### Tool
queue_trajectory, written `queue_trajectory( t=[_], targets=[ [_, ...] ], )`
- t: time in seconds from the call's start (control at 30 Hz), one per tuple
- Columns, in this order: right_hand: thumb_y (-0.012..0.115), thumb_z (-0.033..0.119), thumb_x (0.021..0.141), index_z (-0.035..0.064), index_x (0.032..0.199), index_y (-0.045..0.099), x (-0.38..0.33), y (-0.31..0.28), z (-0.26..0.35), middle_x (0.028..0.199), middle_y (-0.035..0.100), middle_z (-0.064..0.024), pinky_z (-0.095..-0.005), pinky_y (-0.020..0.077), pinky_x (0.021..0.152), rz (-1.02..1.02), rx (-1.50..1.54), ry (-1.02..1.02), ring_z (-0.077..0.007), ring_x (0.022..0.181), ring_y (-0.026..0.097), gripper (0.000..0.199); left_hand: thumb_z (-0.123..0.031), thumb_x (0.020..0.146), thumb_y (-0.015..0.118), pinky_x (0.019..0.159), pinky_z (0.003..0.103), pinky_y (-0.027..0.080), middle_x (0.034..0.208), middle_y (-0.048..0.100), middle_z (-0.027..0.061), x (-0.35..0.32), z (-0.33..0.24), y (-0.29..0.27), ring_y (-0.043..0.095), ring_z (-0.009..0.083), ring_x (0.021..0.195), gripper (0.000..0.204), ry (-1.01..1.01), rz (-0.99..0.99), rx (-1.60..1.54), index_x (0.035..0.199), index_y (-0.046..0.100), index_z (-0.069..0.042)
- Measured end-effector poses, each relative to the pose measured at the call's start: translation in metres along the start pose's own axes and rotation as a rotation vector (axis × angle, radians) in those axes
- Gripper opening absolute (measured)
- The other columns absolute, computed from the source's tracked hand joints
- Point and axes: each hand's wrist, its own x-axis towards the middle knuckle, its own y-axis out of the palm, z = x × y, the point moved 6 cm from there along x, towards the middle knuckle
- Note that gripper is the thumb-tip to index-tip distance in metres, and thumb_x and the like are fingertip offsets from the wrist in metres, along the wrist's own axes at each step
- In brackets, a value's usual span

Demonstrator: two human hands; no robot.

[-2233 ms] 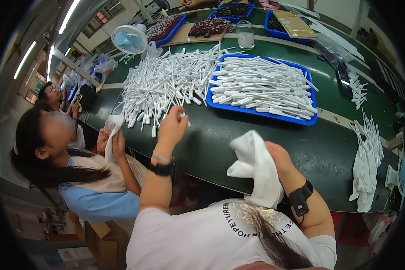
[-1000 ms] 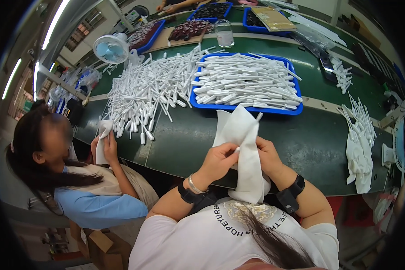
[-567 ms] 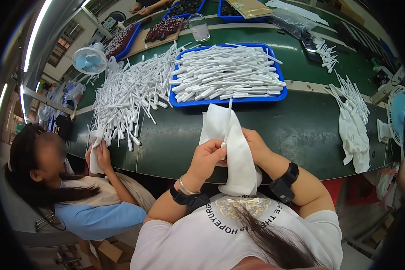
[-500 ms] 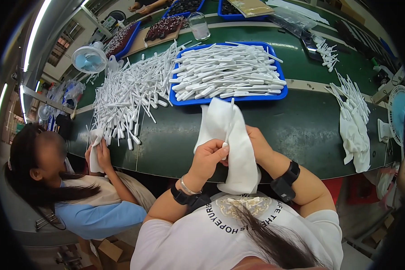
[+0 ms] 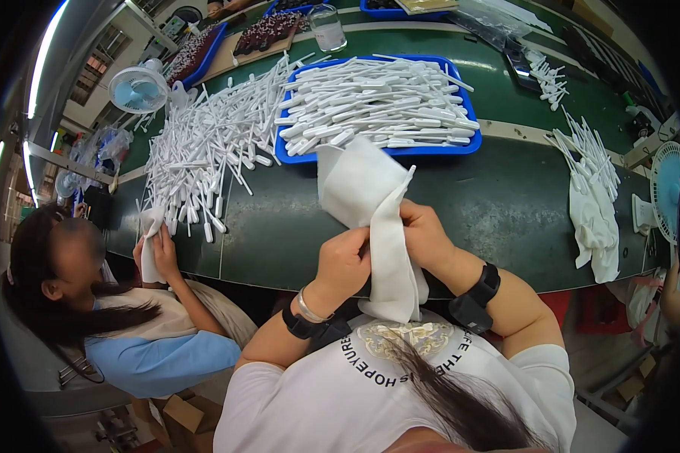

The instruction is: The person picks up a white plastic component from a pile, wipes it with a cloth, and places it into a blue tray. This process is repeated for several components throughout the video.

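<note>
A white cloth point(image 5: 359, 181) hangs between my two hands in front of the blue tray. My left hand point(image 5: 343, 260) is closed on the cloth's left side, thumb and fingers pinched together. On the other side, my right hand point(image 5: 428, 234) grips the cloth's folded right edge. Out of the top of that fold pokes the tip of a thin white plastic stick point(image 5: 411, 171); the cloth hides the rest of it. The cloth's lower end drapes down against my white shirt.
Ahead, a blue tray point(image 5: 474, 143) holds many white sticks with thicker handle ends. A loose heap of sticks point(image 5: 204, 143) lies left of it. Another person point(image 5: 166, 355) handles a cloth at left. More sticks point(image 5: 585, 155) rest on cloth at right, beside a fan point(image 5: 669, 181).
The cloth's right side has been folded over the stick, covering most of it. My left thumb has left the stick's lower end, and the cloth's top has swung left.
</note>
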Motion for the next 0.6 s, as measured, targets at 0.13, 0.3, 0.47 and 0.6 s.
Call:
queue_trajectory(
  t=[0.13, 0.3, 0.47, 0.6],
  targets=[
    [0.061, 0.002, 0.074, 0.0009, 0.096, 0.061, 0.003, -0.023, 0.009, 0.082, 0.061, -0.005, -0.0263, 0.0497, 0.064, -0.169, 0.334, 0.196, -0.0115, 0.069, 0.059, 0.022, -0.008, 0.077, 0.061, 0.05, 0.024, 0.043, 0.068, 0.059, 0.0085, -0.007, -0.006, -0.012, 0.053, 0.0132, 0.054, 0.011, 0.063, 0.049, 0.1, 0.083, 0.06, 0.001],
    [0.059, 0.005, 0.079, 0.0006, 0.095, 0.06, -0.001, -0.013, 0.01, 0.085, 0.062, -0.0064, -0.0256, 0.0491, 0.064, -0.039, 0.517, 0.285, -0.0111, 0.073, 0.059, 0.017, -0.013, 0.083, 0.058, 0.049, 0.024, 0.041, 0.065, 0.058, 0.0038, -0.015, 0.013, -0.005, 0.052, 0.0123, 0.054, 0.014, -0.375, 0.183, -0.41, 0.084, 0.058, 0.001],
    [0.057, 0.004, 0.08, 0.0004, 0.096, 0.06, -0.013, 0.017, 0.005, 0.087, 0.062, -0.006, -0.0255, 0.0493, 0.065, 0.216, 0.218, 0.245, -0.011, 0.073, 0.059, 0.017, -0.02, 0.088, 0.052, 0.048, 0.02, 0.037, 0.065, 0.054, 0.001, -0.029, 0.026, 0.016, 0.046, 0.0085, 0.053, 0.021, -0.677, 0.354, -1.091, 0.089, 0.056, 0.001],
    [0.057, 0.005, 0.08, 0.0003, 0.097, 0.06, -0.007, 0.005, 0.017, 0.087, 0.062, -0.0054, -0.0255, 0.049, 0.066, 0.156, 0.221, 0.17, -0.0106, 0.075, 0.059, 0.018, -0.027, 0.089, 0.048, 0.046, 0.019, 0.033, 0.063, 0.051, 0.002, -0.046, 0.029, 0.019, 0.041, 0.0075, 0.051, 0.028, -0.723, 0.477, -1.35, 0.09, 0.054, 0.0]
  ],
)
